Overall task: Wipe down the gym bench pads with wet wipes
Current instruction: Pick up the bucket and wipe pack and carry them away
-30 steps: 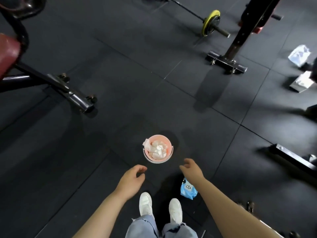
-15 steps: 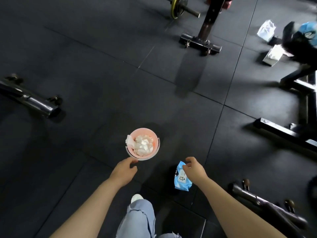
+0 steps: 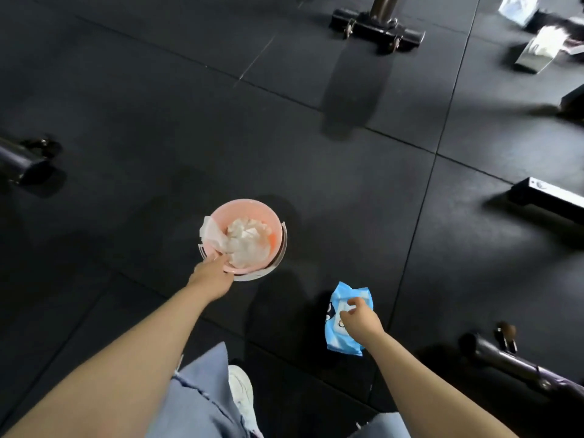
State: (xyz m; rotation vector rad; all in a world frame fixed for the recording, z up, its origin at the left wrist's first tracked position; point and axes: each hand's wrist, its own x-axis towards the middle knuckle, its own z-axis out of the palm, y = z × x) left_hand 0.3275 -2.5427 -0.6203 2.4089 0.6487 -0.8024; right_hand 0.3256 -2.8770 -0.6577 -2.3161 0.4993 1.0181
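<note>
A pink bucket (image 3: 243, 205) stands on the black rubber floor, holding crumpled white used wipes (image 3: 246, 241); one wipe hangs over its left rim. My left hand (image 3: 211, 275) reaches down to the bucket's near rim, with its fingers closed over the edge. To the right, a blue wet wipes pack (image 3: 343, 341) lies on the floor. My right hand (image 3: 360, 320) is on top of the pack, fingers curled onto its label end. No bench pad is in view.
Black bench frame feet lie around: one at top centre (image 3: 376, 26), a bar end at far left (image 3: 19, 162), a foot at right (image 3: 546, 197), a tube at lower right (image 3: 512, 358). Two more packs (image 3: 537, 49) lie top right. My white shoe (image 3: 241, 393) is below.
I have bent lower. My left hand moved forward onto the bucket's rim. My right hand moved from beside the blue pack onto it.
</note>
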